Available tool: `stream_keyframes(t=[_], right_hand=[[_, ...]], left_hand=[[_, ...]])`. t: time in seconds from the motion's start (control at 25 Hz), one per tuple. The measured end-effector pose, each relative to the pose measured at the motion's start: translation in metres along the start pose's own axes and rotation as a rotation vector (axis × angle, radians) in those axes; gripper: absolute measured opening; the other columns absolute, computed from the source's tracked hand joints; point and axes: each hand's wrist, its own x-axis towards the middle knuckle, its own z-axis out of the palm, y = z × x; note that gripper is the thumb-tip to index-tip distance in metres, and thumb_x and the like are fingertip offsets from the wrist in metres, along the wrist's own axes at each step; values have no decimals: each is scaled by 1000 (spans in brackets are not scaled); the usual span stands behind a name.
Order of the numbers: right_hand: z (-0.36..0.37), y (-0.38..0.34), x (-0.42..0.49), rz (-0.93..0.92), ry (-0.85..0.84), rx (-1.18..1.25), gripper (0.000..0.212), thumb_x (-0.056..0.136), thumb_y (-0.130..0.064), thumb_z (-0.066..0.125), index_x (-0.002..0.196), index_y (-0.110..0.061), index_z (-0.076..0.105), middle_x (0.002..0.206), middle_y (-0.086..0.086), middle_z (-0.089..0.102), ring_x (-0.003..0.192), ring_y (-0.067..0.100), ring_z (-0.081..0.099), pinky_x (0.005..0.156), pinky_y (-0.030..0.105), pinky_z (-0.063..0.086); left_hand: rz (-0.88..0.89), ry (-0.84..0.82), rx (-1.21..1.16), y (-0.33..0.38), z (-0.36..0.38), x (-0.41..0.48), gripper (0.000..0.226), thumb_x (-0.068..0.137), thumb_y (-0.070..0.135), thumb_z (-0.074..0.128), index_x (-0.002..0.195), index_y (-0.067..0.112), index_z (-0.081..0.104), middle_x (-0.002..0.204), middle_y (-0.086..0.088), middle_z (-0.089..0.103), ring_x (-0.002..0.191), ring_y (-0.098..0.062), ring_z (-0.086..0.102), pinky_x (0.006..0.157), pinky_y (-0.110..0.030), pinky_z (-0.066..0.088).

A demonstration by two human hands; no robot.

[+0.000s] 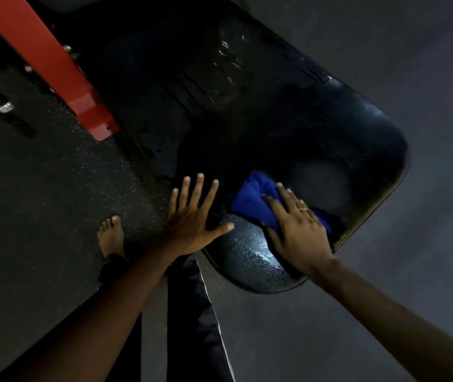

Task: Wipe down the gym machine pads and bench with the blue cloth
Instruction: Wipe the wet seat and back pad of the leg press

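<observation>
I am pressing the blue cloth (250,206) onto the near end of the bench pad (330,128) with my right hand (298,232), fingers flat. My left hand (192,220) is lying spread at the pad's edge. Droplets (247,252) are beading closer in, so I should be making even, overlapping strokes.

Appearing to be a gym. Spreading under and beyond the right hand (299,230) pressing the blue cloth (255,199), a black padded bench (274,106), shining wet. Running up-left of that hand, a red steel frame beam (54,64), bolted, over dark speckled rubber flooring (40,188).
</observation>
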Motion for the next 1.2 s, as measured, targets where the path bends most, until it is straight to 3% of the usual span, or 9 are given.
stream_keyframes(t=[0.08, 0.28, 0.36, 0.44, 0.52, 0.6, 0.84, 1.0, 1.2], right_hand=[[-12, 34, 17, -6, 59, -14, 64, 93, -36, 59, 151, -26, 35, 163, 9, 26, 144, 34, 37, 113, 49, 37], [-54, 140, 126, 551, 237, 17, 60, 93, -34, 53, 145, -8, 38, 162, 17, 26, 140, 43, 37, 110, 59, 37], [-59, 126, 143, 614, 276, 45, 58, 98, -40, 48, 141, -3, 40, 161, 19, 28, 138, 43, 40, 110, 57, 38], [-46, 91, 131, 480, 216, 35, 60, 101, -40, 45, 146, -1, 36, 162, 19, 25, 140, 43, 37, 112, 53, 37], [-24, 55, 94, 210, 96, -9, 62, 98, -34, 51, 150, -6, 32, 164, 18, 19, 147, 41, 28, 115, 52, 32], [-15, 57, 72, 81, 33, -45, 68, 93, -32, 55, 154, -13, 29, 166, 13, 16, 150, 38, 23, 118, 55, 29], [-62, 178, 163, 441, 194, -31, 69, 95, -32, 52, 156, -14, 26, 165, 13, 18, 151, 35, 20, 122, 55, 18], [-69, 176, 208, 544, 252, 31, 64, 101, -40, 43, 154, -8, 30, 163, 17, 23, 144, 40, 31, 116, 55, 30], [-25, 98, 138, 31, 101, -27, 64, 97, -35, 49, 154, -13, 32, 163, 12, 26, 147, 35, 32, 116, 49, 34]], left_hand=[[-5, 43, -38, 0, -1, 0, 112, 65, 97, 10, 155, 35, -15, 162, -3, -25, 147, -26, -29, 118, -48, -16], [-104, 106, -202, 18, -9, 2, 115, 60, 94, 28, 157, 36, 8, 166, 1, -9, 151, -20, -15, 121, -49, -5], [-100, 112, -201, 32, -13, 11, 118, 60, 93, 32, 158, 32, 11, 166, -1, -8, 152, -20, -10, 120, -46, -3], [-70, 124, -159, 45, -12, 23, 119, 64, 93, 41, 158, 28, 8, 166, -5, -7, 152, -21, -9, 121, -45, -2], [-75, 149, -145, 51, -14, 37, 120, 65, 92, 43, 158, 26, 7, 166, -8, -6, 152, -23, -8, 121, -45, -1], [-70, 183, -146, 55, -20, 51, 120, 64, 91, 46, 158, 25, 9, 166, -9, -3, 152, -23, -6, 121, -46, 0], [-92, 30, -104, 73, -25, 71, 134, 59, 92, 48, 157, 22, -11, 163, -11, -21, 150, -25, -22, 120, -49, -10], [-114, -6, -148, 72, -21, 70, 137, 55, 93, 47, 155, 26, -18, 160, -6, -31, 146, -20, -32, 118, -47, -18], [-137, 59, -204, 74, -23, 73, 143, 41, 98, 43, 158, 29, -5, 164, -3, -19, 150, -16, -21, 120, -47, -11]])
